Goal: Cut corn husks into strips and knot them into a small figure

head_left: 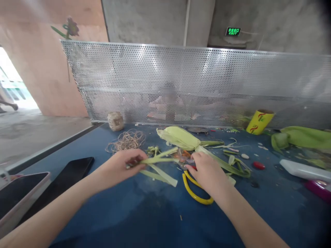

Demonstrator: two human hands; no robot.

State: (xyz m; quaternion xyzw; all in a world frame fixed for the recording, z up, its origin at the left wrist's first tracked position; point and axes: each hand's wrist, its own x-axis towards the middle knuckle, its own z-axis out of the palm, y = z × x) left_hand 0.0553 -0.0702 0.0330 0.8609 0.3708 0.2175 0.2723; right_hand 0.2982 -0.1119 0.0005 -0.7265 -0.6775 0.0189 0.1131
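Observation:
My left hand (124,168) is closed around several narrow pale green corn husk strips (161,158), whose loose ends spread to the right. My right hand (210,172) is closed, thumb and index finger bent together over the scissors; what lies between the fingertips, if anything, is hidden. Yellow scissor handles (198,199) show beneath it, lying on the table. Just beyond the hands rests a pale green husk-wrapped bundle (181,137), shaped like a corn ear. Blurred orange bits and clear plastic (183,155) lie between the hands.
A tangled twine heap (129,140) and a twine ball (115,121) sit at the back left. Phones (24,191) lie at left. To the right are a yellow roll (260,122), green husks (307,137) and a white tool (302,168). A perforated metal screen (139,82) borders the back.

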